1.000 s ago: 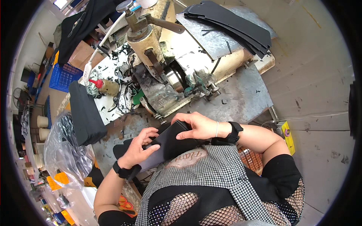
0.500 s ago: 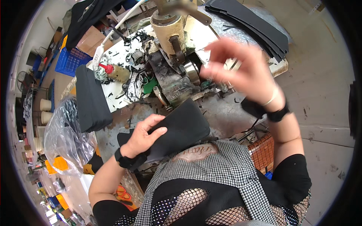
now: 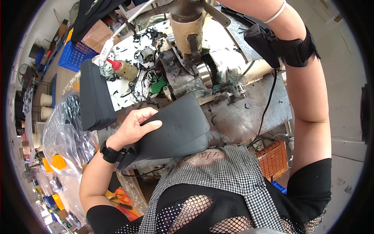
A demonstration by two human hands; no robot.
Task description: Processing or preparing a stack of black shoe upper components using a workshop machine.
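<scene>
My left hand (image 3: 134,126) is closed on black flat sheets (image 3: 175,123) with rounded corners, thumb on top. At least two overlap, tilted in front of my apron and below the machine. My right arm reaches far forward at the upper right. Only the back part of my right hand (image 3: 251,7) shows; its fingers are past the upper edge, so their grip is hidden. Nearest to it are dark sheets (image 3: 233,15) on the far side of the table. A bench machine (image 3: 186,33) with a shiny metal wheel (image 3: 204,74) stands between my hands.
A tall stack of black pieces (image 3: 93,97) stands at the table's left. Beside it lies a bottle (image 3: 126,71) with a red cap, among black scraps. A blue crate (image 3: 76,56), a clear plastic bag (image 3: 64,134) and orange-handled scissors (image 3: 124,195) are further left. A black cable (image 3: 269,105) hangs from my right wrist.
My right hand has swung forward from beside the machine to beyond the upper edge. My left hand has shifted slightly left with the black sheets, whose edges now show fanned apart.
</scene>
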